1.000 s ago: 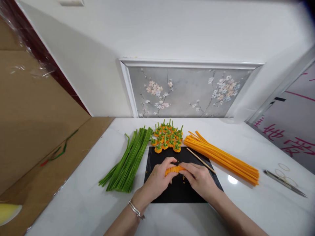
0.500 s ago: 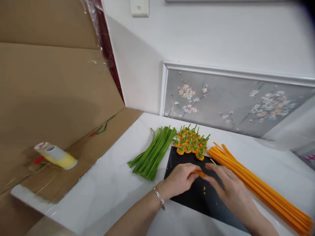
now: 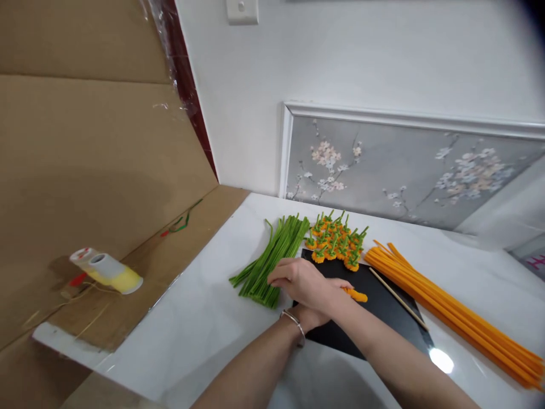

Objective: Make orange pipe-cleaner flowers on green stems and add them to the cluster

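Observation:
Between the fingers of my left hand (image 3: 313, 319) is a coiled orange pipe cleaner (image 3: 356, 295), its end sticking out to the right. My right arm crosses over the left and hides much of that hand. My right hand (image 3: 298, 278) is at the bundle of green pipe cleaners (image 3: 281, 247), its fingers bent and drawn together; what lies between the fingertips is hidden. Behind the hands stand several small orange flowers (image 3: 336, 238) with green stems pointing up. Under the hands lies a black mat (image 3: 383, 318).
A long bundle of orange pipe cleaners (image 3: 460, 318) runs along the right. A thin wooden stick (image 3: 400, 300) lies on the mat. At left, a yellow-and-white spool (image 3: 114, 272) rests on cardboard (image 3: 170, 255). A framed flower picture (image 3: 361, 170) leans on the wall.
My right hand has left the orange piece and swung left across my left arm to the green bundle. The left hand keeps the orange piece. The wooden stick now shows fully.

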A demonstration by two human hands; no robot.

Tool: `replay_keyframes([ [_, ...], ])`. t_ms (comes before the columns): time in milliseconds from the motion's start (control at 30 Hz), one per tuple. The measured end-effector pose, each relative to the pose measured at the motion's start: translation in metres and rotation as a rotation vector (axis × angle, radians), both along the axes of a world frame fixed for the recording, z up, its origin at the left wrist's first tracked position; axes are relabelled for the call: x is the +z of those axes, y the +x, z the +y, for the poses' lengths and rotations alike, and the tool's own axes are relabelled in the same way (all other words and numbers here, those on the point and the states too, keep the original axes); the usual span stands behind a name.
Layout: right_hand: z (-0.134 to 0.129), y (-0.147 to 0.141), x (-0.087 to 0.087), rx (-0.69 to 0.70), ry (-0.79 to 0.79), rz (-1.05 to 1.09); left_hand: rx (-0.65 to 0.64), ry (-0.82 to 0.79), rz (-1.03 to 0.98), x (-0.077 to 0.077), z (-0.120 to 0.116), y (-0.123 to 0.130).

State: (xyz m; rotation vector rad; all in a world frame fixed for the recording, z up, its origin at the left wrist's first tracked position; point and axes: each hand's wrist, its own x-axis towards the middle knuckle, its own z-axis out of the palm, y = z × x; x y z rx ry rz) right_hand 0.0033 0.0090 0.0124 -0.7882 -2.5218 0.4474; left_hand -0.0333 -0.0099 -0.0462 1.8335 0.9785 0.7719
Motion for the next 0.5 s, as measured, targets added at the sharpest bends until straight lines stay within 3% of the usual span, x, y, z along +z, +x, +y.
replay_keyframes([
  [133, 0.005, -0.017, -0.002, 0.09, 0.066, -0.155, -0.005, -0.003, 0.039, 0.006, 0.002, -0.001],
  [267, 0.002, -0.025, -0.002, 0.096, 0.188, -0.266, 0.009, 0.032, 0.056, 0.002, 0.003, 0.0],
  [500, 0.0, -0.016, 0.005, 0.114, 0.226, -0.176, 0.019, 0.013, -0.041, 0.003, -0.001, 0.0],
])
